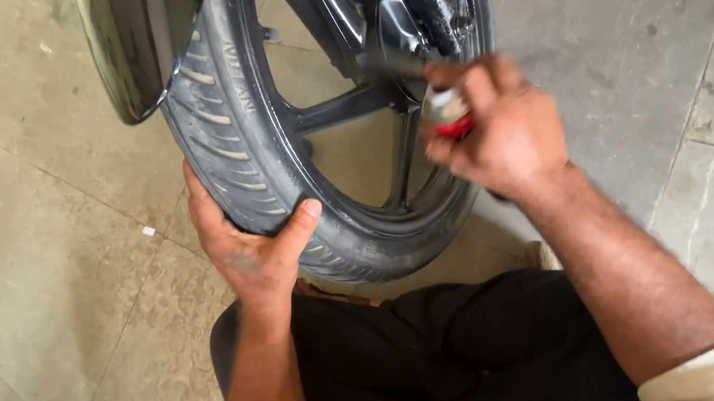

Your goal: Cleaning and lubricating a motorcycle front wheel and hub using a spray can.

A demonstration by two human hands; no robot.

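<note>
Now, head view: down over a wheel on a tiled floor (pixel 22 269).
Left hand (pixel 256 246): cupped under the tyre (pixel 232 130), thumb up the sidewall, gripping.
Right hand (pixel 492 127): blurred, closed on a small red-and-white tool (pixel 448 114) at the hub (pixel 381 63).
Tool axis: unclear, mostly hidden.
Mudguard (pixel 118 2): arcs above the tyre, left.

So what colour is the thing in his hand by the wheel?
Red and white, blurred, in the head view.
</note>
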